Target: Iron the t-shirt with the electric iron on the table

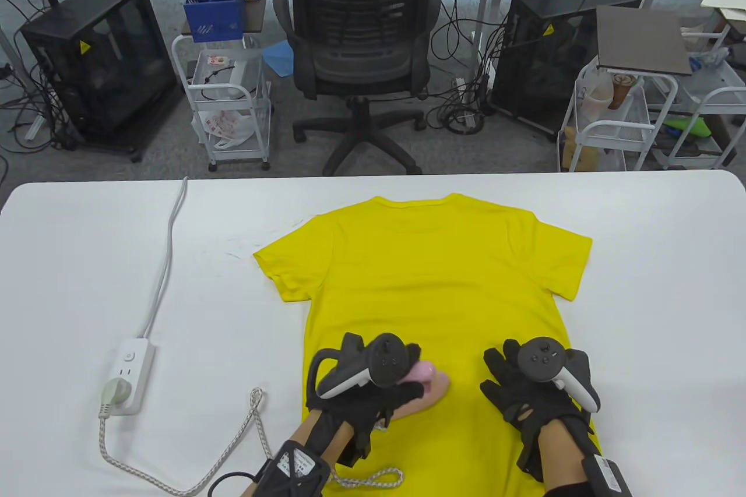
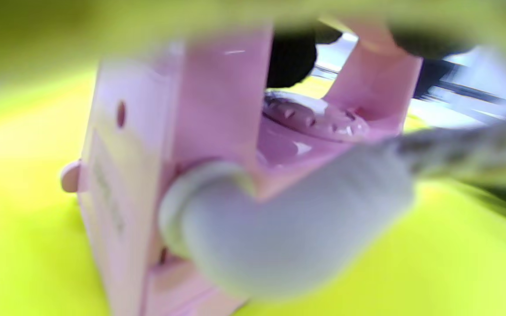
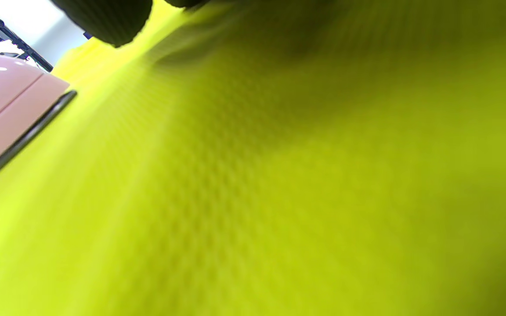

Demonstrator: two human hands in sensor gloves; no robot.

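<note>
Both hands sit low on the flat yellow cotton t-shirt [image 1: 431,275]: left hand [image 1: 373,386] fingers wrapped round the pink plastic iron [image 1: 428,383], unpressed cloth stretching ahead, right hand [image 1: 524,392] fingers spread flat beside it.

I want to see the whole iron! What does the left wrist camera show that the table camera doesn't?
Only the left wrist view shows the pink iron's dial and the pale sleeve where its cord leaves. Only the table view shows the whole yellow t-shirt, the power strip, both hands, left hand on the iron and right hand flat on the shirt. Both show iron and shirt.
</note>
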